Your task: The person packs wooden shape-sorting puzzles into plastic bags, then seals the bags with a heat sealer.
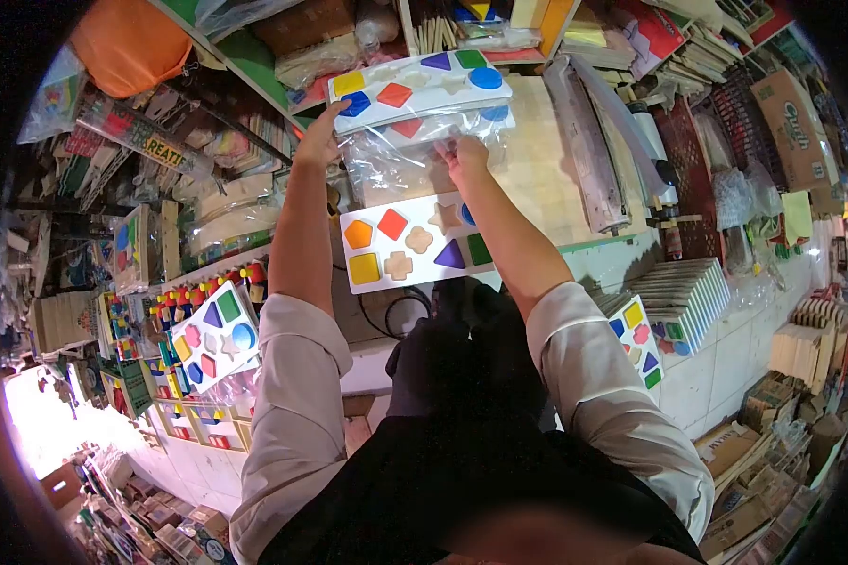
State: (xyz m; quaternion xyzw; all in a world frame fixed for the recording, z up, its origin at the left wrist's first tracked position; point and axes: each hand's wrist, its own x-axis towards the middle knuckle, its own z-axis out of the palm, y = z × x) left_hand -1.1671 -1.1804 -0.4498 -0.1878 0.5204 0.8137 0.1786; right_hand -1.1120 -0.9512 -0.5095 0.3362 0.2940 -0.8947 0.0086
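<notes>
My left hand (318, 139) grips the left end of a white shape-puzzle board (422, 87) with coloured pieces, held up over the counter. My right hand (464, 155) pinches the edge of a clear plastic bag (396, 165) that hangs below and around that board. Whether the board sits partly inside the bag I cannot tell. A second white shape board (407, 247), with orange, red, yellow, purple and green pieces, lies flat on the counter beneath my forearms.
More shape boards stand at the left (215, 334) and right (639, 339). A stack of boards (688, 299) sits to the right. A plastic-wrapped roll (589, 151) lies on the wooden counter (537, 169). Cluttered shelves surround; cardboard boxes (796, 113) at right.
</notes>
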